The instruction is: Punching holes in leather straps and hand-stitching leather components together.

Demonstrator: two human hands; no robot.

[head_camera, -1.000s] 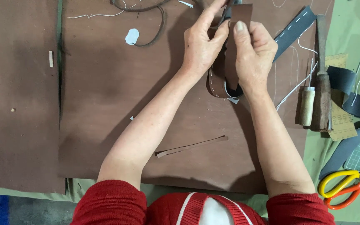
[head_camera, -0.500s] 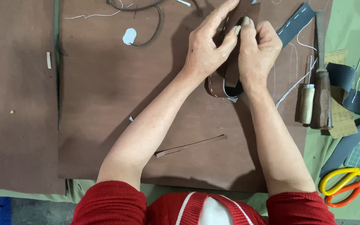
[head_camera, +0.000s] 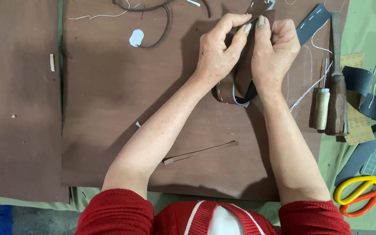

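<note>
Both hands meet near the top middle, over a large brown leather sheet (head_camera: pixel 122 113). My left hand (head_camera: pixel 218 52) and my right hand (head_camera: pixel 275 48) pinch a brown leather strap (head_camera: pixel 242 76) between thumbs and fingertips. The strap curls into a loop below the hands, showing a stitched edge and a dark inner side. A dark stitched strap (head_camera: pixel 312 21) runs off to the upper right behind my right hand. White thread (head_camera: pixel 303 93) trails from the work toward the right.
Two wooden-handled tools (head_camera: pixel 336 87) lie right of my right hand, beside black leather pieces (head_camera: pixel 370 95). Yellow and orange scissors (head_camera: pixel 357 196) sit at the lower right. A thin leather offcut (head_camera: pixel 199 152) lies between my forearms. A brown cord (head_camera: pixel 159 26) and white scrap (head_camera: pixel 136 38) lie at top.
Both hands have shifted slightly rightward and the fingertips have closed tighter on the strap's upper end. The loop below stays in place.
</note>
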